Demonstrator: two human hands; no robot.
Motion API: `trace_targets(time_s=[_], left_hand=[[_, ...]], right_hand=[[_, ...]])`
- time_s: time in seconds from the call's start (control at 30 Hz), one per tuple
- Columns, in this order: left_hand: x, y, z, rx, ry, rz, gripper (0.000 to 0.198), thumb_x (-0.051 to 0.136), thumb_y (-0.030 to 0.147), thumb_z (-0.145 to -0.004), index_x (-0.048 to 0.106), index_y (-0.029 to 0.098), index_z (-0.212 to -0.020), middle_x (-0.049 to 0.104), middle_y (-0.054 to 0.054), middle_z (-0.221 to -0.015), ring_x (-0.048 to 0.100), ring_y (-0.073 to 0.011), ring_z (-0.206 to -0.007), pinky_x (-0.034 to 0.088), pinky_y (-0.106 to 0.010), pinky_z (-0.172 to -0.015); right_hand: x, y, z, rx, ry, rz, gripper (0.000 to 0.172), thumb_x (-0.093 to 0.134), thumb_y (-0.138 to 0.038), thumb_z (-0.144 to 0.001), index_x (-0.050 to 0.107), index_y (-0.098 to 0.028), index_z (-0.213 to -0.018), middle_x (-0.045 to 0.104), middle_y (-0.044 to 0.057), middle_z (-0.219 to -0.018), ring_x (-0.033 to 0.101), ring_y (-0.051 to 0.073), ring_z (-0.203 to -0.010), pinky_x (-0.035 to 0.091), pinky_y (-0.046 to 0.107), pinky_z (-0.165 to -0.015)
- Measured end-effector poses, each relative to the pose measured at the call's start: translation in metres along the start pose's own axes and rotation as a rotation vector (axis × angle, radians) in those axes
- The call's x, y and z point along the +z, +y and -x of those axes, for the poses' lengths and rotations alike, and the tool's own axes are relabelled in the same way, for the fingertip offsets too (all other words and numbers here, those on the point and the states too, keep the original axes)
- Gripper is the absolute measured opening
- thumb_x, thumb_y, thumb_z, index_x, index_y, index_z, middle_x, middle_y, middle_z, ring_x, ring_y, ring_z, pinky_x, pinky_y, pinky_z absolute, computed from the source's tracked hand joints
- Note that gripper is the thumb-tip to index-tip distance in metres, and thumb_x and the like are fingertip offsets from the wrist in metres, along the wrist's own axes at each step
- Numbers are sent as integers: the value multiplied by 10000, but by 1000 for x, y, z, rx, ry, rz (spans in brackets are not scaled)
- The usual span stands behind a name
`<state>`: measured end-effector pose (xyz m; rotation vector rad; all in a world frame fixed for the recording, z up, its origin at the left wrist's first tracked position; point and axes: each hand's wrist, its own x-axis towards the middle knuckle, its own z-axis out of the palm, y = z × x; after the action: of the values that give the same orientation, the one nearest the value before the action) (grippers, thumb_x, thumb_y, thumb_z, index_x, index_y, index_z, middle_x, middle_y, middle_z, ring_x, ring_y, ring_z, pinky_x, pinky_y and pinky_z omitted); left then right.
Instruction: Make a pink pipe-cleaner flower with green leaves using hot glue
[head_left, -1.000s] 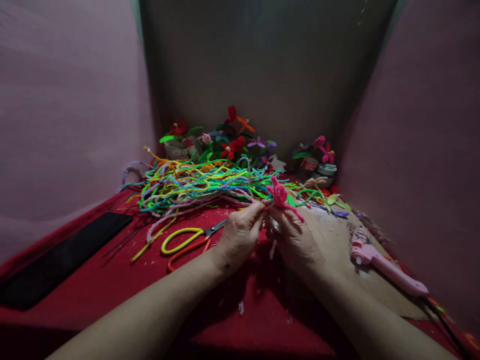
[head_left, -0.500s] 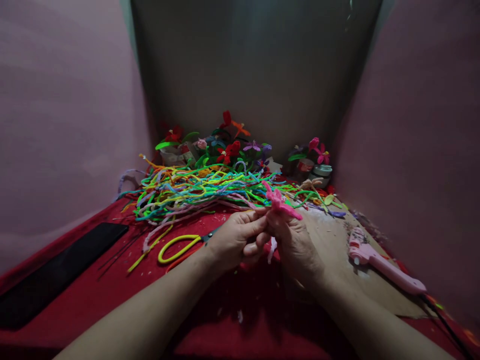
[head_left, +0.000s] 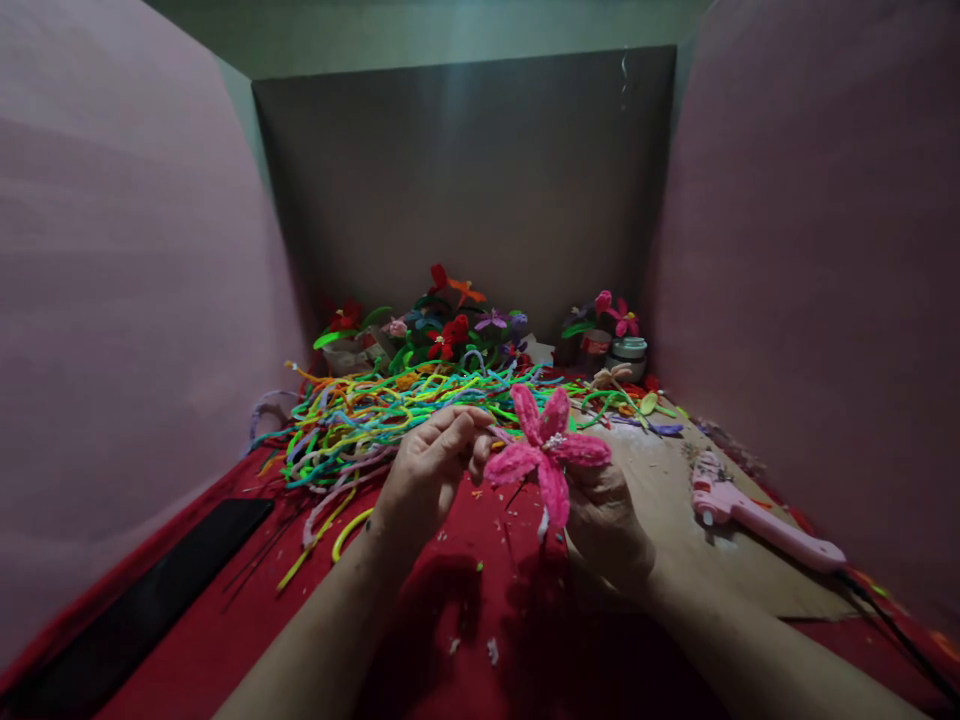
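Observation:
A bright pink pipe-cleaner flower (head_left: 553, 482) with several fuzzy petals and pale stamens faces me over the red cloth. My right hand (head_left: 609, 515) is closed behind it and grips it from the back; its fingertips are hidden by the petals. To the left, my left hand (head_left: 439, 455) pinches a pale pink pipe cleaner (head_left: 501, 434), which runs behind the flower. Where its other end goes, I cannot see. Beyond both hands spreads a heap of colourful pipe cleaners (head_left: 352, 415). Scissors with a yellow handle (head_left: 346, 532) lie partly under my left wrist.
A pink glue gun (head_left: 765, 520) with a black cord rests on a cardboard sheet (head_left: 660, 570) at right. At left lies a flat black object (head_left: 187, 570). Finished flowers (head_left: 450, 335) and a lidded jar (head_left: 628, 358) stand along the back. Pink panels enclose both sides.
The flower has turned to face me, showing its petals and centre. My left hand has moved left, away from my right hand, with a pipe cleaner between its fingers. The camera view has tilted up.

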<state>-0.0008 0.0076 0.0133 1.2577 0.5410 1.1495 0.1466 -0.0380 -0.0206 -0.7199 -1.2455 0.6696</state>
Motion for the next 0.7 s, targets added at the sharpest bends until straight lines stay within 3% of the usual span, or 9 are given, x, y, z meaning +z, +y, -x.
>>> trace_targets(time_s=[0.13, 0.27, 0.4, 0.57, 0.7], left_hand=[[0, 6, 7, -23, -118, -48, 355, 519, 463, -768, 600, 121, -722, 495, 6, -524, 427, -74, -451, 329, -203, -456], [1, 7, 9, -87, -222, -82, 393, 559, 513, -700, 580, 120, -692, 462, 17, -465, 369, -65, -404, 275, -207, -427], [10, -5, 12, -238, -302, -79, 273, 612, 374, -684, 535, 119, -625, 417, 39, -451, 299, -34, -377, 214, -193, -404], [28, -16, 17, -347, -207, 90, 260, 637, 333, -686, 471, 142, -626, 386, 67, -493, 218, -5, -367, 130, -177, -392], [38, -14, 19, -209, -96, -62, 177, 653, 261, -686, 546, 123, -654, 366, 71, -490, 258, -11, -402, 181, -177, -414]], right_hand=[[-3, 6, 6, -75, -6, 135, 234, 545, -170, -765, 682, -290, -913, 643, 33, -904, 541, 219, -888, 378, 392, -886], [-10, 13, 5, -117, -36, 310, 194, 524, -212, -792, 672, -273, -902, 632, 44, -878, 529, 220, -844, 392, 384, -834], [-14, 17, 1, -149, 13, 418, 161, 510, -233, -812, 653, -254, -882, 617, 50, -883, 519, 205, -821, 397, 365, -811], [-16, 19, -2, -183, 39, 534, 164, 487, -244, -824, 645, -220, -787, 601, 50, -777, 511, 181, -718, 426, 335, -711], [-15, 22, -1, -200, 58, 543, 155, 495, -238, -813, 645, -210, -788, 612, 55, -794, 528, 178, -730, 446, 319, -682]])
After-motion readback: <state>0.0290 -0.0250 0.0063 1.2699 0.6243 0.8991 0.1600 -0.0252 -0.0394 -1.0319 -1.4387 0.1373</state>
